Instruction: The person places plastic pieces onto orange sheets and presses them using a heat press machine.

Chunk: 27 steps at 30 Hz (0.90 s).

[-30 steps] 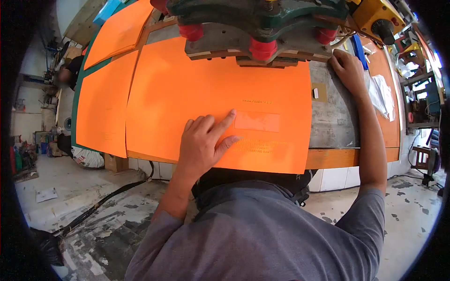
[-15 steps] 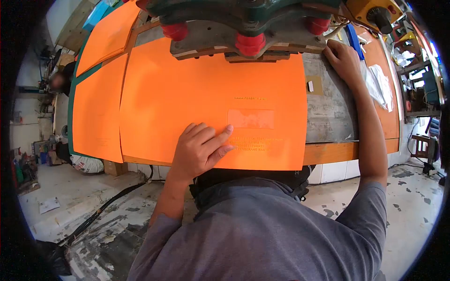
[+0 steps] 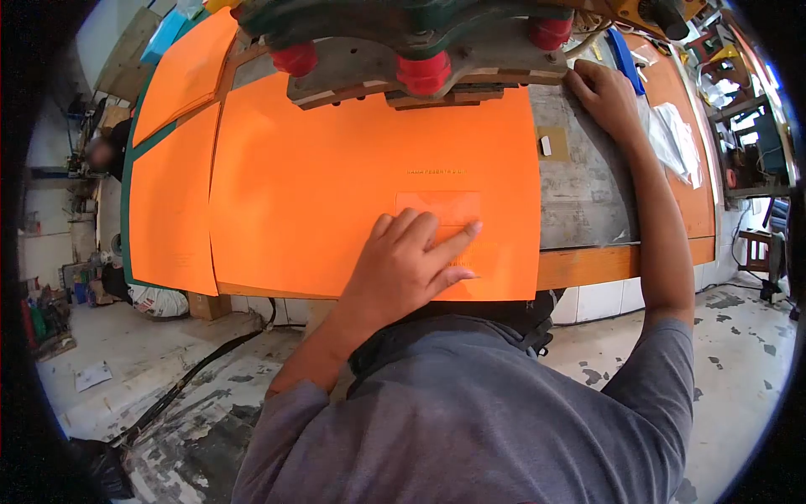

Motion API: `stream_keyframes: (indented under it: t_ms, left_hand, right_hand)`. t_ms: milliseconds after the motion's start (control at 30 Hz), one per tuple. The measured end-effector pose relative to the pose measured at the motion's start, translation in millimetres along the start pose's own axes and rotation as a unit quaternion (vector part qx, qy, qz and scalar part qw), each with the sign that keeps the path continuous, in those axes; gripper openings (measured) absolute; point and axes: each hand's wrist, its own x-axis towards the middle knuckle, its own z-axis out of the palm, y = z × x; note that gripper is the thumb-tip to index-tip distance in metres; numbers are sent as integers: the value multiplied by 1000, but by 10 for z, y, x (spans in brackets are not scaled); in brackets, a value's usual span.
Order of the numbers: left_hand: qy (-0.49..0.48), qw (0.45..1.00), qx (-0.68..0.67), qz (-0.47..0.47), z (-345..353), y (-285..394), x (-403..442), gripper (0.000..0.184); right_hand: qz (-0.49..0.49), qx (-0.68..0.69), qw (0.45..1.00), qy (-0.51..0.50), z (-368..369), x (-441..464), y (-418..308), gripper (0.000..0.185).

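A large orange sheet (image 3: 302, 185) lies under the press head (image 3: 353, 77), with a rectangular window and gold lettering (image 3: 435, 171) near its front right. My left hand (image 3: 403, 256) rests on this sheet just below the window. Its index finger and thumb are stretched out over the lower lettering, covering much of it; the other fingers are bent, and nothing is held. My right hand (image 3: 606, 94) is closed at the edge of the grey metal plate (image 3: 579, 197), right beside the press head. Whatever its curled fingers may hold is hidden.
Further orange sheets (image 3: 172, 197) lie to the left, with another stack (image 3: 185, 76) behind them. A small brown card (image 3: 554, 144) sits on the metal plate. Clear plastic (image 3: 674, 143) and a blue strip (image 3: 625, 60) are at the right. A person (image 3: 105, 151) is at far left.
My left hand has slid right along the lower lettering, its index finger moving from the window's left corner to its right end. My right hand stays by the press head. The view has shifted slightly.
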Motion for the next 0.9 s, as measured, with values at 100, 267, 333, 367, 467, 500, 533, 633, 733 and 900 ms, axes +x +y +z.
stream_keyframes:
  t_ms: [100,267,333,367,467,500,533,633,733,900]
  left_hand:
    - [0,1000,-7,-1,56,81,66,62]
    - [-17,999,-19,-28,31,115,113,63]
    - [10,999,-13,-46,42,119,153,63]
    - [9,999,-12,-49,49,113,176,63]
    - [12,998,-7,-65,52,85,229,65]
    - [8,997,-4,-74,40,77,236,66]
    - [4,997,-1,-83,31,66,240,66]
    - [9,996,2,-93,24,23,204,64]
    - [29,994,11,-104,26,-47,152,61]
    - [27,995,-10,-90,14,-25,214,59]
  right_hand:
    - [-7,1,1000,-3,-2,-2,19,43]
    - [4,0,1000,-15,-16,4,8,42]
    - [1,2,1000,-15,-13,3,5,43]
    - [-1,4,1000,-16,-5,5,11,43]
    - [-10,3,1000,-3,4,14,28,43]
    - [-7,14,1000,-9,3,12,34,43]
    - [-4,24,1000,-15,0,7,44,43]
    - [-10,9,1000,-13,-9,6,43,43]
    - [-8,17,1000,-11,-17,-1,18,44]
    - [-7,9,1000,-11,-6,9,25,44]
